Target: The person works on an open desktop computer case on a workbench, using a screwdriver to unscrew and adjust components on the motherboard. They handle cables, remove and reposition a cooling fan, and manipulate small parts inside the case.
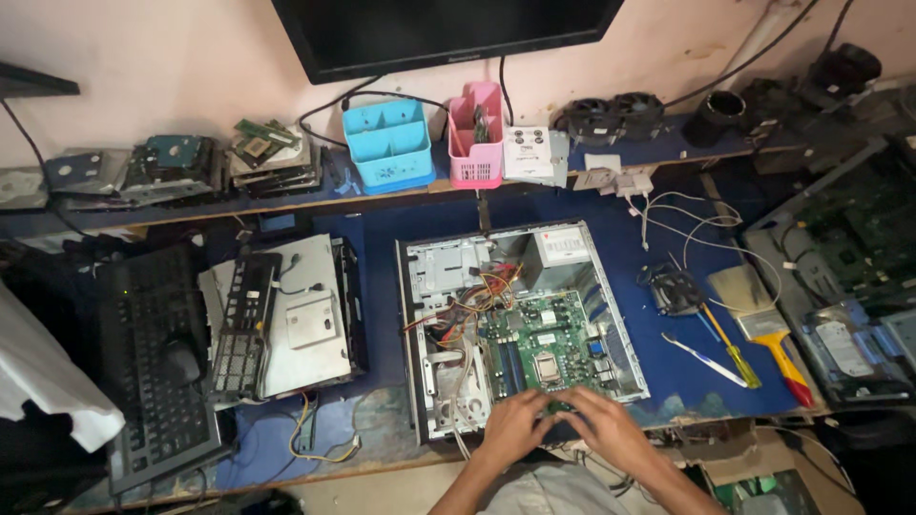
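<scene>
Now | both hands [563, 427] at computer case [425, 286] near edge | grip unclear

Blue-topped workbench [658, 367] loaded with computer parts

An open computer case [520, 324] is laid at the centre of the bench. Left of the case, a removed drive cage [291, 319] and a black keyboard [153, 367] are set. Right of the case, a small fan [673, 289], a screwdriver [730, 348] and a paintbrush [768, 329] are laid.
</scene>
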Demonstrator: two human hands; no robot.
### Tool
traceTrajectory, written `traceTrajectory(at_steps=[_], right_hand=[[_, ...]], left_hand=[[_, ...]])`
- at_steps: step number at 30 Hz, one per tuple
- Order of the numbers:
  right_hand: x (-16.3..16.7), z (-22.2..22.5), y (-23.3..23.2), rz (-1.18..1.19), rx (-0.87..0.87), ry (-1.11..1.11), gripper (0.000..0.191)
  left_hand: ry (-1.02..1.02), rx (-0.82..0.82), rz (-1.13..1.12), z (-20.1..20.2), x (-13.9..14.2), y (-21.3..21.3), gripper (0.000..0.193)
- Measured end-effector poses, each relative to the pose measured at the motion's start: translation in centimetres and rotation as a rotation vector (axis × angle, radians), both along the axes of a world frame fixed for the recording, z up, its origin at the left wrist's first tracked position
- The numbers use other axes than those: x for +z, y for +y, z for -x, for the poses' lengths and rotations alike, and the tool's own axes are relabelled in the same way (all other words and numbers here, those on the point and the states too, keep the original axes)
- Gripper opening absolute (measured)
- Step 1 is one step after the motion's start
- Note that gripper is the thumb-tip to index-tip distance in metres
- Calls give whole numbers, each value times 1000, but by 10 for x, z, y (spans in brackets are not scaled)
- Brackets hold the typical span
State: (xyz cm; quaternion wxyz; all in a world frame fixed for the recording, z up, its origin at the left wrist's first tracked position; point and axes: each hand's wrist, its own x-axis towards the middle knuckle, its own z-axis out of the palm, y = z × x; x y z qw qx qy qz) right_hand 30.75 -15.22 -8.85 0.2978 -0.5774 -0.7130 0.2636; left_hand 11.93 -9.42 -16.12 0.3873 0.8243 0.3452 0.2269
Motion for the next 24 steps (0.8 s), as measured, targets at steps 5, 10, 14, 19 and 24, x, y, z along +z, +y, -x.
traceTrajectory(at_steps=[5,10,14,19,24], right_hand=[[-15,1,0,-58,-2,-14,27],[-54,-9,38,16,160,455,21],[-91,-2,54,537,134,719,42],[-119,0,49,311,145,813,52],[-135,21,30,36,-419,882,47]], left_hand=[[-31,29,-54,-2,-5,1,31],[33,8,60,-4,-21,4,33],[213,68,251,-10,-38,7,37],[85,88,219,-9,-40,15,34],[134,125,127,-16,-23,6,29]])
